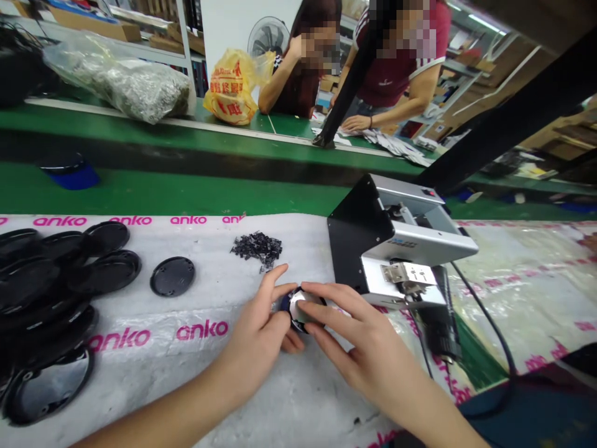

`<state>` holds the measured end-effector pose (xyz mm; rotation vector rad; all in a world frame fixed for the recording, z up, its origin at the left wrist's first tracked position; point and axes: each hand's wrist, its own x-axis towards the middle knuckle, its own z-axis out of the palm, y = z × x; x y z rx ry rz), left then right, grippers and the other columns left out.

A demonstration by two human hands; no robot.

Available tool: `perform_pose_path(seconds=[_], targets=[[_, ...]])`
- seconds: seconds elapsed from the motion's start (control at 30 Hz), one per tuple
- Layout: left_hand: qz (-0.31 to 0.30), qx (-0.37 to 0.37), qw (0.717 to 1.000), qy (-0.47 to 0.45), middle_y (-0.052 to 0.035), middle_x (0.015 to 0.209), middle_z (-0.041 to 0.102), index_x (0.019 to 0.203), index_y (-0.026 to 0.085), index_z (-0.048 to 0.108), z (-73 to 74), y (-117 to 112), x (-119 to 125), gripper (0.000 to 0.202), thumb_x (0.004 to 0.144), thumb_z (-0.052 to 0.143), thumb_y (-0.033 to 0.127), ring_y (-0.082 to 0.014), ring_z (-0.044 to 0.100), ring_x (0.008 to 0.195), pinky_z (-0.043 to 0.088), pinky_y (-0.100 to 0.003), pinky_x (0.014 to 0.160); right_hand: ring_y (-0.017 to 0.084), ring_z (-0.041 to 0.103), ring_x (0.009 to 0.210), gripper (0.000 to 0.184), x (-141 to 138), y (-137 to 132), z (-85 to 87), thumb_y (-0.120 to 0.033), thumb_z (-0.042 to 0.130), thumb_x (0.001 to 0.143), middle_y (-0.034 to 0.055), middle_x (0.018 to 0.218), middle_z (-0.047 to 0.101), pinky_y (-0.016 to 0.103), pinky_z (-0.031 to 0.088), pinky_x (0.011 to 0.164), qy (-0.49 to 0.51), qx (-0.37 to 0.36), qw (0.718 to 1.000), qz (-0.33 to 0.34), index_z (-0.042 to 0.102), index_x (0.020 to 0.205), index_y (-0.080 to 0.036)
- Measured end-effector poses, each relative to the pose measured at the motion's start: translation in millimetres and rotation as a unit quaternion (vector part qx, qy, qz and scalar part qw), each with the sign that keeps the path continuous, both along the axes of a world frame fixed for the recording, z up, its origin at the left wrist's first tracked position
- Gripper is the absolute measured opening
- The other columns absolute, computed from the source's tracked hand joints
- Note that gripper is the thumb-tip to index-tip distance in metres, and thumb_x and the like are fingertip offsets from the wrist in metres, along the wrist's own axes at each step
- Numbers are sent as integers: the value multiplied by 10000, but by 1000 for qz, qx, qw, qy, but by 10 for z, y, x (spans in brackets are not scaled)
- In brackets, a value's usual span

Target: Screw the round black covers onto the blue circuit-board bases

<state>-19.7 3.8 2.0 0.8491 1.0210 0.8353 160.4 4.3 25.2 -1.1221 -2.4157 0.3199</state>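
Note:
Between my two hands is a small round dark part with a shiny silvery face (295, 303), held just above the covered table. My left hand (263, 326) closes its thumb and fingers on the left edge of the part, with the index finger raised. Fingertips of my right hand (357, 323) rest on the face and right edge, covering much of it. Just beyond my hands lies a heap of tiny black pieces (259, 247). A single round black cover (172, 277) sits to the left, apart from a pile of similar black covers (32, 283).
To the right stands a silver and black machine (410, 242), with a black cylindrical tool (442, 323) and a cable beside it. A blue object (77, 175) lies on the green surface behind. Across it, two people work near a yellow bag (231, 90) and a clear bag (140, 87).

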Motion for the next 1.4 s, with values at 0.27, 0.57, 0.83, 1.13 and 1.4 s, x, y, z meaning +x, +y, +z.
perform_pose_path(seconds=[0.27,0.57,0.83,1.13,1.4], targets=[[4,-5,1000,10,-86,1432,513,1428,317,335,-10,20,20,476,969,436,239,-83,673,618,577,-270,632,193,580,1113,285,8,-46,-85,-80,551,919,116,1225,590,332,546,914,25,33,999,-14,642,1172,-173],[2,8,1000,18,-89,1417,531,1400,301,347,-30,27,37,449,974,490,299,-74,654,604,572,-261,609,222,610,1054,273,-58,-39,44,-87,518,926,134,1191,611,360,581,838,-1,7,1000,-30,684,1128,-167],[10,18,999,36,-102,1411,535,1402,290,347,-45,18,66,453,976,490,340,-78,647,597,569,-266,591,210,621,966,275,-50,-42,25,-116,540,932,95,1096,641,350,585,768,7,-2,998,-69,696,1129,-228],[6,24,999,24,-124,1423,531,1402,291,362,-63,35,37,510,940,570,349,-79,658,576,575,-263,575,231,651,951,396,-59,-28,28,-144,649,870,85,1063,670,383,591,795,5,-55,989,-136,577,1255,-204],[-17,14,1000,-5,-146,1403,527,1386,285,371,-27,117,17,519,919,594,328,-79,689,534,578,-235,540,231,657,913,393,-108,-51,-21,-127,659,853,82,1033,677,373,582,768,-7,-29,990,-138,587,1234,-186]])
